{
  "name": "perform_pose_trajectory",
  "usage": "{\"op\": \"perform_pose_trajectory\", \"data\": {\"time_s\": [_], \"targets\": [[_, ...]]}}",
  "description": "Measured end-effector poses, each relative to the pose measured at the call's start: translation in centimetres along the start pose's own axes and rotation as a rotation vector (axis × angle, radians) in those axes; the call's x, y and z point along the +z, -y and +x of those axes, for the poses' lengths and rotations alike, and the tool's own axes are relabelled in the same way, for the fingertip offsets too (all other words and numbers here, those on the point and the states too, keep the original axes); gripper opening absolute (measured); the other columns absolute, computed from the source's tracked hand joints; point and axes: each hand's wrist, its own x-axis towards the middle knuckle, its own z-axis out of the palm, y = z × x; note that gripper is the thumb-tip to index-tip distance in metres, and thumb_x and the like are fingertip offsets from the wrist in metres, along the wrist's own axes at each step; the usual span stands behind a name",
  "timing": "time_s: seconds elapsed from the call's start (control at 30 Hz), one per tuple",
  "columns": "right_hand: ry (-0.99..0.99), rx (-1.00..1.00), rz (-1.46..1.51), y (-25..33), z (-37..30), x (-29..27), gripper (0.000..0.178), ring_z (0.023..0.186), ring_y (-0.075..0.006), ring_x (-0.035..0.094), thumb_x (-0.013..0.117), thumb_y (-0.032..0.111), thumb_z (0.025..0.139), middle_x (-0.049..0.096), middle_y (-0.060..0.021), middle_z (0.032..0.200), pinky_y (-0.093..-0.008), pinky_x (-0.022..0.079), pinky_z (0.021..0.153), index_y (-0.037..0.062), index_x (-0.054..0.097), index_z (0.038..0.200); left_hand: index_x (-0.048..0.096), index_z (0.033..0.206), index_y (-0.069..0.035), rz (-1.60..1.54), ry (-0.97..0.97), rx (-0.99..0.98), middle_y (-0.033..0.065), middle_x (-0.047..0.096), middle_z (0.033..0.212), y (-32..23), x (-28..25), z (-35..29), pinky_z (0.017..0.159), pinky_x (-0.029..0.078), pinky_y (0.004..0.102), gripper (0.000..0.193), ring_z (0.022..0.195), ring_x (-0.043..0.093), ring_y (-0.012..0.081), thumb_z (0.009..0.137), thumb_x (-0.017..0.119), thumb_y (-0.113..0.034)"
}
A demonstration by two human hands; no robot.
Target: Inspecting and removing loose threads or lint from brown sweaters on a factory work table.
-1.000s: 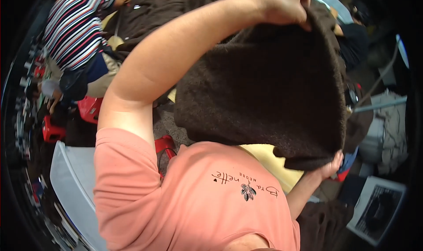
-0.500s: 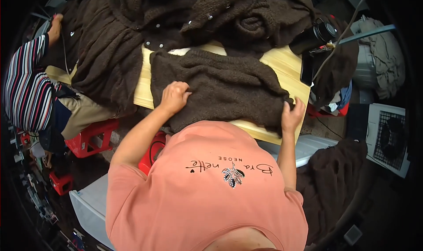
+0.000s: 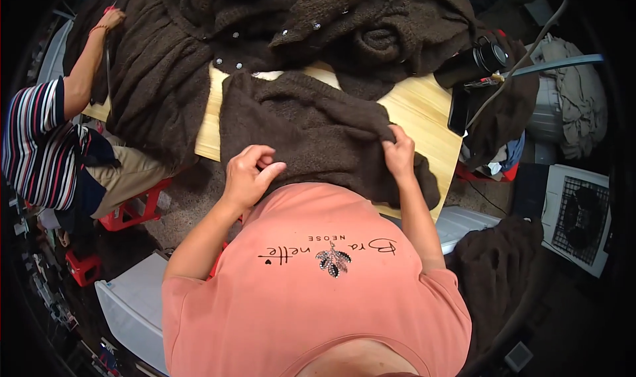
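A dark brown fuzzy knit garment [image 3: 311, 125] lies bunched on the wooden table in front of me. Its right side is drawn inward, and one part of it spreads down toward the table's near right corner. My right hand [image 3: 399, 155] pinches a fold of the knit at its upper right edge. Over the near left part of the garment is my left hand [image 3: 250, 175], its thumb apart from its loosely curled fingers, with nothing seen between them.
More brown knitwear with shiny buttons [image 3: 265, 19] is heaped across the far side. A black cylindrical flask [image 3: 474, 62] and a phone [image 3: 458, 112] rest on the table's right. At left, a person in a striped shirt [image 3: 46, 152] handles brown knit. A fan heater [image 3: 576, 211] stands right.
My right hand has moved left and away from me, bringing the garment's right edge inward. My left hand has come slightly nearer, its thumb spreading. The other person's arm has reached farther out.
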Motion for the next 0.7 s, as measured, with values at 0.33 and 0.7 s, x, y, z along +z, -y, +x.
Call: {"op": "perform_pose_trajectory", "data": {"time_s": [0.33,0.7], "targets": [[0.587,-0.201,1.116,6.8,-1.5,-4.0,0.034,0.083,-0.0113,0.058,0.062,-0.001,0.074,0.062,-0.0083,0.093,-0.0230,0.047,0.067,-0.0022,0.056,0.107,0.061,0.094,0.001,-0.995,0.610,-0.139,0.0045,0.063,0.088,-8.5,2.2,3.8,0.072,0.047,0.0251,0.018,0.077,0.059,0.0120,0.075,0.062,0.000],[0.954,-0.535,0.775,6.9,0.3,6.5,0.024,0.110,-0.0234,0.048,0.047,0.008,0.082,0.055,-0.0115,0.113,-0.0340,0.035,0.096,0.0051,0.060,0.102,0.051,0.055,0.005,-0.227,1.381,0.676,0.0207,0.049,0.050,-21.1,-1.1,3.6,0.047,0.040,0.0409,0.033,0.049,0.052,0.0363,0.064,0.071,-0.020]]}}
